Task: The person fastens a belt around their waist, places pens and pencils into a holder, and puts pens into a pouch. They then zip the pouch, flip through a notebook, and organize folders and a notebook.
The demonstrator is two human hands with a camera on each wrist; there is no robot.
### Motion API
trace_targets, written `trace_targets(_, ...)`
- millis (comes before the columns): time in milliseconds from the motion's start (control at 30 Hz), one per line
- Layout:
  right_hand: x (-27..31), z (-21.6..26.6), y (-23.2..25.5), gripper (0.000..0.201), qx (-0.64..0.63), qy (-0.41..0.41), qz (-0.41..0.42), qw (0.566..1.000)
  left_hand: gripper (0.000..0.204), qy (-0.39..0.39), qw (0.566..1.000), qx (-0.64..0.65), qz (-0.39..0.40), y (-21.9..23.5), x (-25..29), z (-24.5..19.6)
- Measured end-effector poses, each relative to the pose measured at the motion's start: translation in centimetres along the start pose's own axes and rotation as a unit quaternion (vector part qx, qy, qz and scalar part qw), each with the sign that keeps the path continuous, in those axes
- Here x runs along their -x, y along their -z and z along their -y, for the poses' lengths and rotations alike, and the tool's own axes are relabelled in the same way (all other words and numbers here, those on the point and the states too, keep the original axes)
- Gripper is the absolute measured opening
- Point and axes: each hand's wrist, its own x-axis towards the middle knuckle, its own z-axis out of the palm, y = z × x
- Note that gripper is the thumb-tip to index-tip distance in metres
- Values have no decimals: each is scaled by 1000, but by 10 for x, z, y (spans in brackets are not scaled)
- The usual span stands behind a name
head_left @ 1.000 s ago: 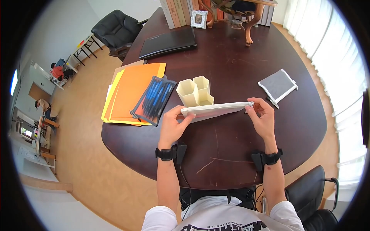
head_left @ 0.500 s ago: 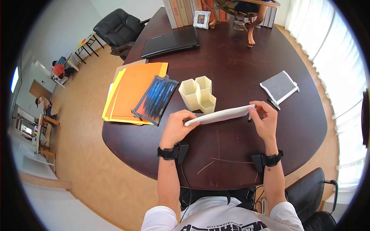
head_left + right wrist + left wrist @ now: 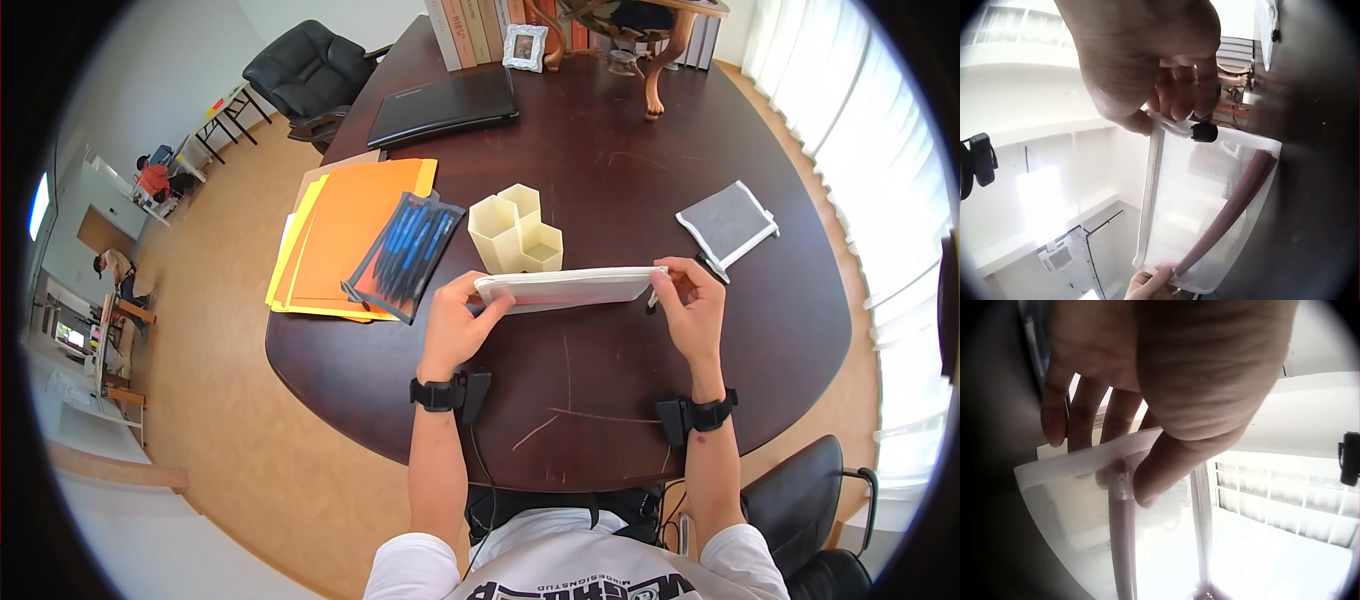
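Head view: the left hand (image 3: 453,325) and right hand (image 3: 697,312) are standing apart, both pinching one white mesh pouch (image 3: 570,288), one hand per end. It's hanging stretched between them, in front of the person; can't tell if its lower edge is touching the bench (image 3: 620,380). Left thumb is pressing on the near face, with fingers going behind. Right hand is gripping the zipper end, one black pull (image 3: 1204,132) hanging just beside its fingers. Dull-red contents (image 3: 1229,209) are showing through the mesh; piece count unclear.

Going outward: one pale-yellow holder, three hexagonal cells (image 3: 498,250), is standing upright just beyond the pouch. To the left, one dark pouch of blue pens (image 3: 405,255) is lying partly on a stack of orange and yellow folders (image 3: 340,225); pens and folders overlapping, can't count either. To the right, one second white-edged pouch (image 3: 728,225) is lying flat.

Far end: one laptop (image 3: 443,108), one white photo frame (image 3: 524,48) standing before a row of books (image 3: 467,35). Two black chairs (image 3: 305,75) are sitting off the bench.
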Motion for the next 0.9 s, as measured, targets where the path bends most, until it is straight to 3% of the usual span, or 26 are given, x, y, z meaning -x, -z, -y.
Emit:
trace_targets(100, -1, 5, -3, 19, 39, 16, 29, 999, 22, 29, 999, 13, 23, -1, 0, 1)
trace_targets(600, -1, -3, -3, 17, 37, -5, 32, 999, 14, -30, 999, -21, -16, 1, -2, 8)
trace_targets(700, -2, -1, -1, 15, 44, -22, 44, 998, 14, -40, 999, -32, -9, 1, -2, 10)
trace_targets(800, -2, -2, 2, 12, 68, -66, 100, 990, 15, 16, 999, -31, 18, 4, -2, 6)
trace_targets(900, -2, 3, 2, 9, 1, -94, 91, 991, 23, -17, 999, -21, 26, 4, -2, 6)
